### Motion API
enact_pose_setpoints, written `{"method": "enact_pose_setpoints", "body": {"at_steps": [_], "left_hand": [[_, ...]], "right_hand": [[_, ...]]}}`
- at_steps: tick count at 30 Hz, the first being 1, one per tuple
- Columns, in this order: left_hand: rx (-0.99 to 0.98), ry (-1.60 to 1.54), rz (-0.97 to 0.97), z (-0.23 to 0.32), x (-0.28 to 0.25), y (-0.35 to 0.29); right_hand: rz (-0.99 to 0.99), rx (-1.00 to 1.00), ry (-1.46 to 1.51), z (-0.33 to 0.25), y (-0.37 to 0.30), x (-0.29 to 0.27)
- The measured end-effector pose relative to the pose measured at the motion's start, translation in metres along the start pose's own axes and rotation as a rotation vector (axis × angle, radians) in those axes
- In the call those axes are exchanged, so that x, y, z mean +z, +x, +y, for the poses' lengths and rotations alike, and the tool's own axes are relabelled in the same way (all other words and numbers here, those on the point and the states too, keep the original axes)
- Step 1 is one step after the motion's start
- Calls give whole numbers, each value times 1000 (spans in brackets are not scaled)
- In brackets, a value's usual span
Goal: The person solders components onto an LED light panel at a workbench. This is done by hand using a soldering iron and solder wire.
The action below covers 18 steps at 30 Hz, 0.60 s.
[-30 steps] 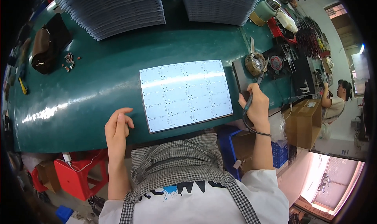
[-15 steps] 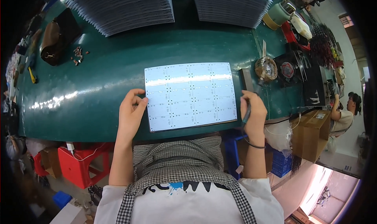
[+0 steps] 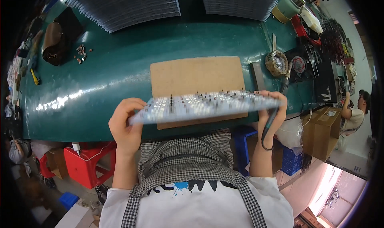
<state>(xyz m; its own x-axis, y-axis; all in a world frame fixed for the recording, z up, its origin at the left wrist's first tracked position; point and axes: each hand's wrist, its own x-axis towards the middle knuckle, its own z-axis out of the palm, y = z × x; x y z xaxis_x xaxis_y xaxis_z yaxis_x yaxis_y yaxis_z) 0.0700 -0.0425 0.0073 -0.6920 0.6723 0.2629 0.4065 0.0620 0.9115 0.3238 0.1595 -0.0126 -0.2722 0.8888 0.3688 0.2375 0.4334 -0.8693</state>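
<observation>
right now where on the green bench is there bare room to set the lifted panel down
Bare green bench lies left of the brown board, between it and the brown bag. The right end near the wire-sponge holder is crowded; panel stacks fill the back.

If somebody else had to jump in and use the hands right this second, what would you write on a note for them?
Left hand: grips the left edge of the white circuit panel.
Right hand: grips the panel's right edge and also holds a soldering iron with a dark cable.
Where things are: the panel is lifted off the green table, tilted nearly edge-on above the brown board. Stacks of more panels sit at the far edge.
Done: panel is up off the board.
Left: it is in mid-air, not set down anywhere yet; keep both edges held.
</observation>
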Motion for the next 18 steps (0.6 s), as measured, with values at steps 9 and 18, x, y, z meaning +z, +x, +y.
{"method": "enact_pose_setpoints", "body": {"at_steps": [9, 18], "left_hand": [[307, 351, -16, -17, 5, -8], [270, 384, 11, -16, 0, -11]], "right_hand": [[-14, -19, 460, 24, -29, 1], [18, -229, 269, 10, -33, 5]]}}
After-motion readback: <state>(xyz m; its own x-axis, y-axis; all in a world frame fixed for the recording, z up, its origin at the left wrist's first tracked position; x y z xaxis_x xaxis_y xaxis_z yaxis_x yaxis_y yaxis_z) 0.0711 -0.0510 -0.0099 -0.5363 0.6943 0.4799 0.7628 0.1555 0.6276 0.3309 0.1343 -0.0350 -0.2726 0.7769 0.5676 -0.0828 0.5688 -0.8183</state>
